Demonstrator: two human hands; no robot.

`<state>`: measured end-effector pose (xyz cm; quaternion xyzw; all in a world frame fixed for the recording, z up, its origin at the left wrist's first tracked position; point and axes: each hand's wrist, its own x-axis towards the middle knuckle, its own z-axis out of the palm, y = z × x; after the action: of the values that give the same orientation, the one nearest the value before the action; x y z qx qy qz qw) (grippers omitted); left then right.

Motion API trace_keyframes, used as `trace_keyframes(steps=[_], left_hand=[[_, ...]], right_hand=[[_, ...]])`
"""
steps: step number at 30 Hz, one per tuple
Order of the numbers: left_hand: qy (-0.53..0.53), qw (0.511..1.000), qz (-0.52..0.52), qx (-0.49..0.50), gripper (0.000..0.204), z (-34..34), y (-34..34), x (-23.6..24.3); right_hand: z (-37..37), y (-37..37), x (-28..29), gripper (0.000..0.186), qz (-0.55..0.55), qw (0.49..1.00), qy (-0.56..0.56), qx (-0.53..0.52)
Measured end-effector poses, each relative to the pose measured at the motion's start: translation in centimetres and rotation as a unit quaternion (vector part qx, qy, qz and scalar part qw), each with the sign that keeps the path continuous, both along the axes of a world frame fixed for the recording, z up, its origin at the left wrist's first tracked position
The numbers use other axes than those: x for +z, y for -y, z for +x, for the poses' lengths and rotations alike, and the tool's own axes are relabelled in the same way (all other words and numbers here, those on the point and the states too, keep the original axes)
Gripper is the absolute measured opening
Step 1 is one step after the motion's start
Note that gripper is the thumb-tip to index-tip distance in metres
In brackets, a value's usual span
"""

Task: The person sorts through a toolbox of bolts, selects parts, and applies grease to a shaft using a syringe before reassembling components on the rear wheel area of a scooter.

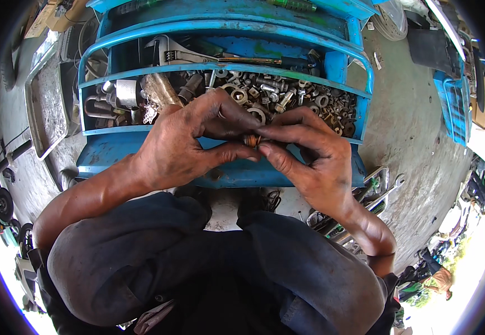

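Observation:
My left hand (189, 145) and my right hand (306, 153) meet at mid-view, greasy fingertips pinched round a small rusty orange-brown threaded fitting (252, 140). The right fingers lie over its top and right end, so part of it is hidden. Just behind them a blue metal toolbox tray (103, 159) has a compartment packed with several loose nuts (321, 101), bolts (285, 101), washers and a larger silver cylinder (127, 93). An adjustable wrench (189, 56) lies in the compartment beyond.
My knees in dark trousers (315, 262) fill the lower view. Spanners (390, 187) lie right of the toolbox on the concrete floor (399, 128). A grey metal pan (49, 103) is at left, a blue crate (449, 106) at right. A person (438, 276) shows at the far lower right.

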<state>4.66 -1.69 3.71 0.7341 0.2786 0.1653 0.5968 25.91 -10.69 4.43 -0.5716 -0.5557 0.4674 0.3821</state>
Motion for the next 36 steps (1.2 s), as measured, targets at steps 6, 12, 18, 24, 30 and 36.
trace_keyframes(steps=[6, 12, 18, 24, 30, 36], left_hand=[[0.039, 0.960, -0.273, 0.044, 0.034, 0.4, 0.2, -0.1], [0.048, 0.934, -0.347, 0.070, 0.034, 0.9, 0.0, 0.2], [0.005, 0.945, -0.325, 0.018, 0.032, 0.3, -0.9, 1.3], [-0.100, 0.936, -0.338, 0.023, 0.035, 0.9, -2.0, 1.7], [-0.133, 0.977, -0.143, 0.091, 0.063, -3.5, -2.1, -1.1], [-0.129, 0.972, -0.192, 0.037, 0.068, -0.1, -3.0, 0.5]], right_hand=[[-0.7, 0.5, -0.6, 0.039, 0.131, 0.990, 0.037, 0.031], [-0.7, 0.3, -1.1, 0.046, 0.257, 0.960, 0.108, 0.038], [-1.1, -0.1, -0.4, 0.055, 0.258, 0.959, 0.115, 0.021], [-0.7, 0.2, -1.3, 0.056, 0.308, 0.934, 0.178, 0.008], [-2.0, -0.1, -2.2, 0.046, 0.389, 0.897, 0.210, -0.001], [-0.9, -0.1, -1.6, 0.040, 0.406, 0.894, 0.187, -0.026]])
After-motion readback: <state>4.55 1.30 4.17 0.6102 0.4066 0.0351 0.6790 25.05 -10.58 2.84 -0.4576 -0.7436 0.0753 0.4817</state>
